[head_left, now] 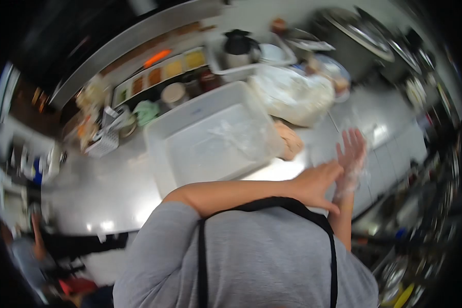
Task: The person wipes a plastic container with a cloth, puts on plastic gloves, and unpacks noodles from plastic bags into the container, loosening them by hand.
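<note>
Clear plastic glove [348, 177] covers the person's right hand [352, 154], above the steel table [100, 187], to the right of a large white tub [190, 156]. Crumpled clear film [236, 136] lies in the tub; behind it, a row of trays [160, 83] holds green, brown and yellow contents, and a white bin [236, 75] holds a black-topped flask [239, 50]. The right fingers stand slightly spread. The left hand [315, 184] reaches across, touching the gloved hand near its wrist, thumb apart; blur hides whether its fingertips pinch the film. A bulging white bag [292, 97] and a pinkish-orange lump [291, 142] sit just beside the tub, whose near edge the left forearm [241, 195] partly hides.
</note>
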{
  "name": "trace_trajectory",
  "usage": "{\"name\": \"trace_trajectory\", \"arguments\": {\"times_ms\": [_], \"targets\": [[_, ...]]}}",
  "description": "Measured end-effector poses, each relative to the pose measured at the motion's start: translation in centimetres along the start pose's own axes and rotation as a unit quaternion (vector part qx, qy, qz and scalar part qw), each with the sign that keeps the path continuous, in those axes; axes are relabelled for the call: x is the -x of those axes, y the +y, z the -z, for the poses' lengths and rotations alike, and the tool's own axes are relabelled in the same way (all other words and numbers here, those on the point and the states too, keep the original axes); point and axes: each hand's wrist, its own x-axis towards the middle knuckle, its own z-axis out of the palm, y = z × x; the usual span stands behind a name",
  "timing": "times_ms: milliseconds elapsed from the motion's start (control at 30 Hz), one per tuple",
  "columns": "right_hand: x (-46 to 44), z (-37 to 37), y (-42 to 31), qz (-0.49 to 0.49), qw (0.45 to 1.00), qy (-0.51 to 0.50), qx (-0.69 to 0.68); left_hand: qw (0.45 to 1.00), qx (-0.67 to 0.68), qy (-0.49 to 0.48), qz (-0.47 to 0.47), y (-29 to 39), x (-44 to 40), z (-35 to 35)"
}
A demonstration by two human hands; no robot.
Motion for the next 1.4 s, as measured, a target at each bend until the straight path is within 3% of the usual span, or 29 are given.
{"name": "trace_trajectory", "arguments": {"times_ms": [167,233,267,300,367,433,500,567,633,733,833,900,933,1033,1067,1100,1200,1267,1333,1400], "targets": [[-2.3,0.4,2.5,-0.093,0.99,-0.109,0.015,0.996,-0.001,0.083,0.032,-3.3,0.1,-1.2],[-1.0,0.8,3.0,-0.075,0.977,-0.192,0.056,0.993,-0.016,0.111,0.034,-3.4,0.0,-0.3],[-0.6,0.8,3.2,-0.053,0.96,-0.257,0.096,0.975,-0.031,0.218,0.019,-3.6,-0.3,0.7],[-0.2,0.6,3.7,-0.054,0.959,-0.263,0.096,0.974,-0.033,0.223,0.022,-3.8,-0.1,1.4],[0.5,0.7,4.9,0.007,0.962,-0.17,0.213,0.958,-0.075,0.277,-0.007,-4.1,0.4,1.9],[-0.3,0.5,5.0,0.016,0.96,-0.174,0.219,0.952,-0.099,0.289,0.014,-4.0,1.2,2.0],[-0.2,-1.5,3.0,0.051,0.98,-0.17,0.087,0.968,-0.16,0.185,0.051,-3.6,2.5,2.3],[0.1,-5.2,0.6,0.056,0.985,-0.139,0.09,0.971,-0.164,0.171,0.007,-3.7,3.2,1.9],[-0.2,-6.8,-0.6,0.046,0.994,-0.1,0.007,0.984,-0.157,0.084,0.009,-2.9,3.6,0.6],[0.1,-8.5,-1.4,-0.031,0.994,-0.09,-0.054,0.983,-0.141,0.114,-0.018,-2.6,3.9,0.3],[-2.8,-5.0,0.9,0.022,0.985,-0.16,-0.065,0.978,-0.17,0.107,0.052,-2.4,4.1,2.1],[-2.4,-6.1,0.3,0.037,0.987,-0.155,-0.039,0.965,-0.164,0.191,0.08,-2.7,4.2,3.1],[-2.1,-6.5,0.2,0.05,0.985,-0.164,-0.007,0.966,-0.16,0.188,0.077,-2.7,4.3,3.1],[-1.8,-8.1,-0.3,0.103,0.977,-0.185,0.021,0.981,-0.179,0.056,0.051,-3.0,4.7,2.5],[-1.7,-8.9,-0.7,0.152,0.971,-0.162,0.094,0.99,-0.128,-0.023,0.049,-2.7,4.7,1.6],[-1.9,-9.3,-1.0,0.199,0.956,-0.137,0.166,0.99,-0.126,-0.03,0.046,-2.2,4.6,1.8],[-3.6,-9.3,-1.0,0.17,0.973,-0.061,0.145,0.98,-0.192,0.003,0.058,-2.0,4.1,3.4],[-4.2,-9.0,-1.5,0.157,0.977,-0.022,0.14,0.963,-0.224,0.115,0.101,-2.7,4.7,6.2],[-4.4,-8.2,-1.9,0.112,0.984,-0.072,0.121,0.861,-0.387,0.282,0.173,-5.6,5.2,8.3],[-3.1,-8.8,-1.5,0.101,0.977,-0.108,0.154,0.815,-0.414,0.302,0.27,-9.2,5.8,10.2]]}}
